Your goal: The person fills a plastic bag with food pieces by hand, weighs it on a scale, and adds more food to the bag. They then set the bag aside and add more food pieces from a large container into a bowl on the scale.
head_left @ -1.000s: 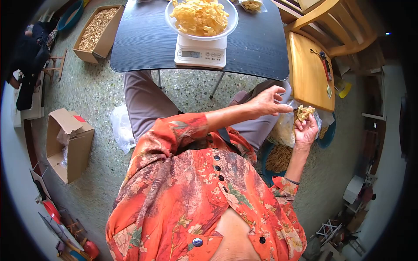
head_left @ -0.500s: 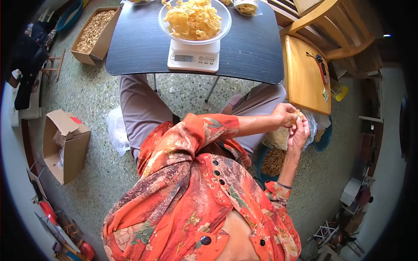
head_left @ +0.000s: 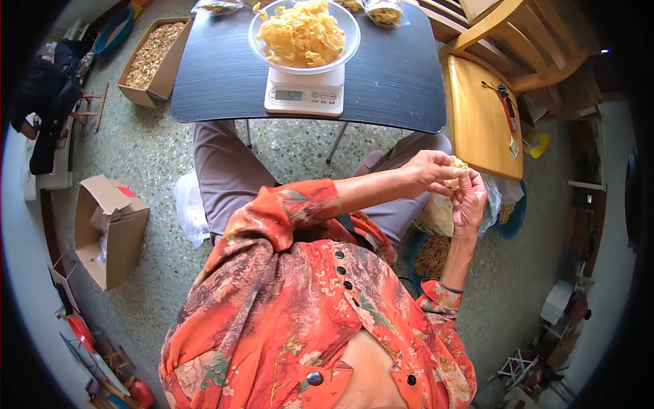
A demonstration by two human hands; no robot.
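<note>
Both hands are together at my right side, beside the wooden chair's seat. My left hand (head_left: pixel 428 172) reaches across my body and pinches a small crinkled yellow dried piece (head_left: pixel 458 165). My right hand (head_left: pixel 469 199) grips the same piece from the other side, its fingertips partly hiding it. Ahead on the dark table (head_left: pixel 218 75), a translucent bowl (head_left: pixel 257 49) heaped with ruffled yellow dried pieces (head_left: pixel 303 35) rests on a white digital scale (head_left: pixel 304 102); the display digits are hard to read.
Below my hands are a large plastic bag (head_left: pixel 436 217) and a basin of brown sticks (head_left: pixel 430 258). Scissors (head_left: pixel 507 109) lie on the wooden chair (head_left: pixel 470 129). Cardboard boxes (head_left: pixel 126 245) stand to the left, one filled with brown dried bits (head_left: pixel 155 54). Small clear bags (head_left: pixel 386 13) edge the table.
My hands have shifted slightly, with the left forearm raised and the held piece moved a little up and left. The whole view has shifted slightly. The bowl and scale stay in place.
</note>
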